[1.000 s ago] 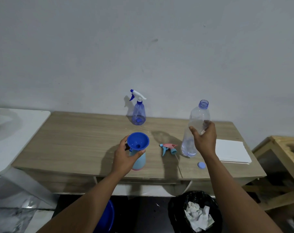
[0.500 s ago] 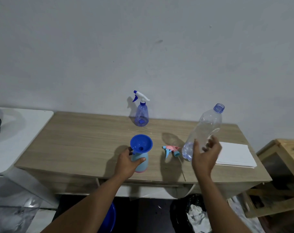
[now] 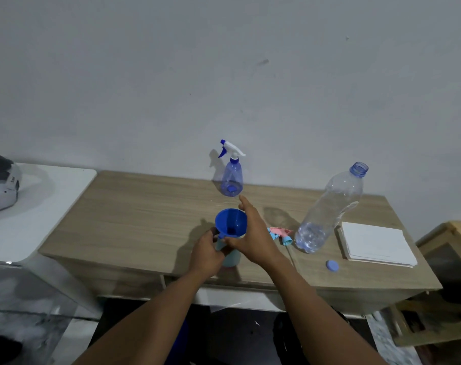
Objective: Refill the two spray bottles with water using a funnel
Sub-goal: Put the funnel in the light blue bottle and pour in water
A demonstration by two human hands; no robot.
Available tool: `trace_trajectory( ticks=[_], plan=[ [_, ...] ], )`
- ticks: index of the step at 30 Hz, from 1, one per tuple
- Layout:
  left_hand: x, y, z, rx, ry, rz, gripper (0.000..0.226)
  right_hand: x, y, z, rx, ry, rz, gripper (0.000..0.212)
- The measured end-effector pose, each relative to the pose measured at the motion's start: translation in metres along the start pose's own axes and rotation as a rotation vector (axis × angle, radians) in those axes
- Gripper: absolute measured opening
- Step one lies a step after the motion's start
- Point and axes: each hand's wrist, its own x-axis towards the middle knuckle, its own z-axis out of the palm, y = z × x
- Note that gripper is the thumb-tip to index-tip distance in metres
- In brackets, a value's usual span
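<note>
Funnel [image 3: 230,223] sits atop light-blue spray bottle [image 3: 233,260] on worktop [image 3: 145,206]. Left hand [image 3: 207,255] grip clenched round that bottle below funnel. Right hand [image 3: 253,235] grip released, fingers straight, against funnel's right side. Second spray bottle [image 3: 233,177] upright behind funnel; uncapped water bottle [image 3: 329,209] tilted, right of funnel.

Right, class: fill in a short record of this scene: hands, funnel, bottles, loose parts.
left hand: grips the light blue spray bottle
right hand: fingers straight, beside the blue funnel
funnel: sits in that bottle's neck
water bottle: uncapped, on the wooden table, little water in it
blue cap: loose on the table
trigger head: off, lying on the table
clear blue spray bottle: trigger on, at the back
</note>
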Motion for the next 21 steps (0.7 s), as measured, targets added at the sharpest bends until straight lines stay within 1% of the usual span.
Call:
trace_trajectory(
  ticks=[3,5,9,12,14,16,19,21],
  plan=[
    [0.001,0.000,0.000,-0.022,-0.001,-0.013,0.045,0.002,0.002,0.001,0.015,0.084,-0.008,0.101],
    [0.003,-0.003,0.001,-0.024,-0.009,-0.013,0.043,0.004,0.005,0.000,0.032,0.126,-0.010,0.103],
    [0.004,-0.005,0.000,-0.024,-0.017,-0.017,0.044,0.009,0.006,-0.006,0.050,0.121,0.025,0.114],
    [0.003,-0.004,0.000,-0.024,-0.011,0.000,0.045,0.012,0.009,-0.006,0.082,0.150,0.054,0.112],
    [0.002,-0.003,0.000,-0.024,-0.001,0.011,0.045,0.014,0.012,-0.006,0.146,0.202,0.071,0.109],
    [0.002,-0.003,0.000,-0.017,0.002,0.027,0.044,0.016,0.015,-0.006,0.195,0.218,0.091,0.107],
    [0.002,-0.002,0.000,-0.017,-0.002,0.046,0.045,0.015,0.020,-0.004,0.194,0.222,0.117,0.109],
    [0.003,-0.001,0.000,-0.033,-0.003,0.040,0.045,0.016,0.021,-0.005,0.257,0.297,0.146,0.112]
  ],
)
